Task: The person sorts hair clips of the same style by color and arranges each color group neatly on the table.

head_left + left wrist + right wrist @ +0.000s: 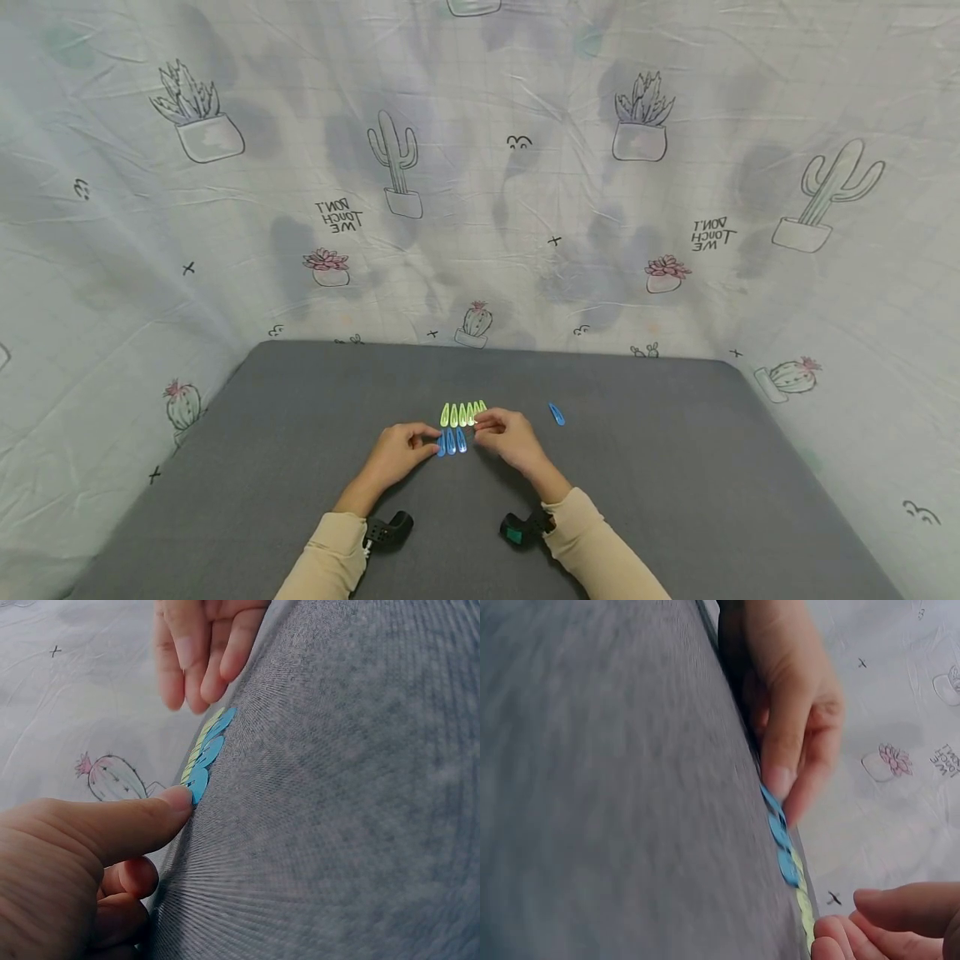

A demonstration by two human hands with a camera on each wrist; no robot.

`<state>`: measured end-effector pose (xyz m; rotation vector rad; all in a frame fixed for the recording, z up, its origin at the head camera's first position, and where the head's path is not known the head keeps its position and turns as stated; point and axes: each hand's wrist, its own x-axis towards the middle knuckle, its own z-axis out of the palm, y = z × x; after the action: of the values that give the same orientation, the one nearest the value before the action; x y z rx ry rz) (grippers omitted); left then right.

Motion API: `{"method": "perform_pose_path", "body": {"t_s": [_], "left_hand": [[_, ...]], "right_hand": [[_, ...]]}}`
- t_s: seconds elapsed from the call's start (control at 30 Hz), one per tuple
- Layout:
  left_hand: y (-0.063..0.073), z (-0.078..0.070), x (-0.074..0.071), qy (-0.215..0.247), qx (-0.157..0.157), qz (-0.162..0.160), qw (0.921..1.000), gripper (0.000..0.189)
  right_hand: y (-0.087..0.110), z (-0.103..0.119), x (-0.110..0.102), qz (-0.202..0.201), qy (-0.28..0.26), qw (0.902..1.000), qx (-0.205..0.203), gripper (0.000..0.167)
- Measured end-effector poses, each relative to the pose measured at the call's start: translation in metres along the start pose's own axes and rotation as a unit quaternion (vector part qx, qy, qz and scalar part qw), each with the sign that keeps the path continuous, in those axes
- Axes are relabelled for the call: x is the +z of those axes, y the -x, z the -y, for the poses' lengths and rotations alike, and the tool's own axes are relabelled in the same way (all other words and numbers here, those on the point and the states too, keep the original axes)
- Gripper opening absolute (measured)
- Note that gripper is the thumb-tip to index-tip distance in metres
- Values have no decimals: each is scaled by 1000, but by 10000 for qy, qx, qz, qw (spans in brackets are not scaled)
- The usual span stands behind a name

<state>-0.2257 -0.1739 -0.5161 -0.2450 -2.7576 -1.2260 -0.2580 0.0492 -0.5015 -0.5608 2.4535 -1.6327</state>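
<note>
Three blue snap hair clips [452,442] stand side by side in a short row on the grey table. Directly behind them runs a row of several yellow-green hair clips [453,415]. My left hand [397,450] pinches the leftmost blue hair clip [196,785] between thumb and forefinger, the thumb tip covering its end. At the other end of the rows, my right hand [513,437] hovers with loosely bent fingers, nothing between them. Its fingertips [832,930] overlap the rightmost yellow-green clips in the head view and partly hide them.
Another blue hair clip [557,414] lies by itself to the right, beyond my right hand. Grey cloth covers the table [652,467]. A pale curtain [517,208] with cactus drawings hangs behind and along both sides. Each wrist wears a black camera mount [390,530].
</note>
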Motion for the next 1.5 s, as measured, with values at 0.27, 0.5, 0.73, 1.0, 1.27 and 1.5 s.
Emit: {"method": "perform_pose_path", "body": {"t_s": [0.27, 0.5, 0.73, 1.0, 1.27, 1.5], "left_hand": [[0, 0, -1, -54, 4, 24, 10000, 16], [1, 2, 0, -81, 24, 29, 10000, 16], [0, 1, 0, -91, 65, 20, 9999, 15], [0, 0, -1, -79, 40, 23, 10000, 15], [0, 1, 0, -91, 96, 10, 9999, 15], [0, 2, 0, -76, 139, -16, 9999, 16]], "right_hand": [[4, -6, -24, -108, -236, 9997, -21, 30], [10, -4, -49, -212, -358, 9991, 124, 36], [20, 1, -75, -487, -243, 9982, 235, 37], [14, -37, -94, -963, -177, 9950, 213, 37], [17, -47, -107, -1343, -343, 9897, 356, 34], [17, -53, -107, -1431, -121, 9888, 394, 32]]}}
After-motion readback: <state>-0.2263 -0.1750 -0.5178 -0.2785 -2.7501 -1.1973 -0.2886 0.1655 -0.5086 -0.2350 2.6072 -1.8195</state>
